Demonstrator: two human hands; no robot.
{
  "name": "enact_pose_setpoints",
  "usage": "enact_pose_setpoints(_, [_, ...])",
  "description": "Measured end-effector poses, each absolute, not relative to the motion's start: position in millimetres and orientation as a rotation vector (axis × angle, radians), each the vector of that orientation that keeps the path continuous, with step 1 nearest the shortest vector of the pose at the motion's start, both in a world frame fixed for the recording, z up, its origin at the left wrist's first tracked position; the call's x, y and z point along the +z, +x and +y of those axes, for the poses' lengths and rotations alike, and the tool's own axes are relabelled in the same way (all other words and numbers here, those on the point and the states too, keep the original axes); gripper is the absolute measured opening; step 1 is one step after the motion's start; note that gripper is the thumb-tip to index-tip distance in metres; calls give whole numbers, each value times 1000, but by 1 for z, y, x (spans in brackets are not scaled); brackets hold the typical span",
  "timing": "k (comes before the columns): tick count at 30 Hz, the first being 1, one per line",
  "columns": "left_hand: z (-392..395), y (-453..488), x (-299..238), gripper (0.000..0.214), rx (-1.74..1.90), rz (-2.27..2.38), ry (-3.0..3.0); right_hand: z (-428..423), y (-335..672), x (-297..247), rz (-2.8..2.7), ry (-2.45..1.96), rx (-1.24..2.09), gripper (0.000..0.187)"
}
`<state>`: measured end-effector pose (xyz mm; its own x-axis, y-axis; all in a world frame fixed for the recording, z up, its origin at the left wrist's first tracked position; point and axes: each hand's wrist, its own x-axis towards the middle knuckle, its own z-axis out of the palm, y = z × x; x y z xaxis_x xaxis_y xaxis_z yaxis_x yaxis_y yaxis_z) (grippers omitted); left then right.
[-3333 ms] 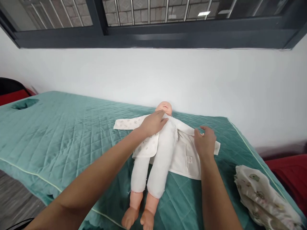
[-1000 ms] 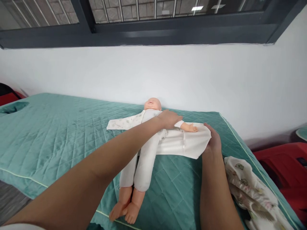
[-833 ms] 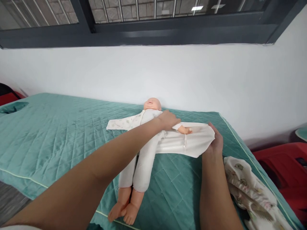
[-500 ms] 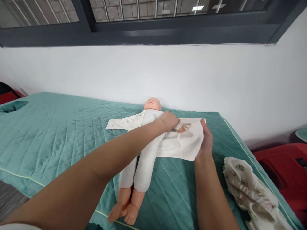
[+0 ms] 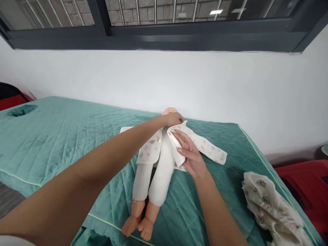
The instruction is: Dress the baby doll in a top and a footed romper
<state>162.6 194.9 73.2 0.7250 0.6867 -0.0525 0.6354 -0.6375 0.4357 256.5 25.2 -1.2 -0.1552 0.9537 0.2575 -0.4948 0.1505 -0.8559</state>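
Note:
A baby doll lies on its back on the green quilted cover, its bare feet toward me and its head mostly behind my left forearm. Around its torso is a white printed baby jacket, with the front parted and the right-hand sleeve stretched out flat. My left hand reaches across the doll's chest, closed on the jacket's upper edge near the neck. With thumb and fingers, my right hand grips the front flap on the right side. My left arm covers part of the other sleeve.
A crumpled printed cloth lies at the right edge of the green cover. Beyond that edge stands a red plastic object. A white wall and a dark window frame run along the back.
The right side of the jacket, earlier spread inside-out, now lies over the doll with its sleeve extended. My right hand came left onto the front flap; my left hand rose toward the neck.

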Motion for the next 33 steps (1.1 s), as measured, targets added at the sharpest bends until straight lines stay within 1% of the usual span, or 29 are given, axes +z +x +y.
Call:
enact_pose_setpoints(4, [192,144,82,51,214,988,2347,24,256,1,-1172,-572,1424,52])
enact_pose_setpoints(6, [187,138,86,63,104,916,2379,23,257,3,-1204,-605,1437,49])
enact_pose_setpoints(8, [180,135,90,82,-55,841,2448,22,257,3,-1219,-624,1452,46])
enact_pose_setpoints(10, [175,135,91,91,-150,791,2515,22,257,4,-1230,-622,1453,42])
enact_pose_setpoints(12, [172,139,89,86,-119,786,2573,21,256,4,-1243,-622,1450,39])
enact_pose_setpoints(16, [174,145,79,66,150,887,2641,20,254,4,-1249,-621,1449,36])
enact_pose_setpoints(22, [187,129,58,55,580,920,2686,21,252,2,-1138,-643,1396,23])
enact_pose_setpoints(25, [193,120,48,48,758,939,2632,25,254,-1,-1033,-650,1284,19])
enact_pose_setpoints(29, [190,117,38,35,1018,943,2467,32,257,-9,-966,-673,1052,18])
enact_pose_setpoints(33, [174,107,32,33,991,854,2407,36,254,-18,-1130,-853,927,19])
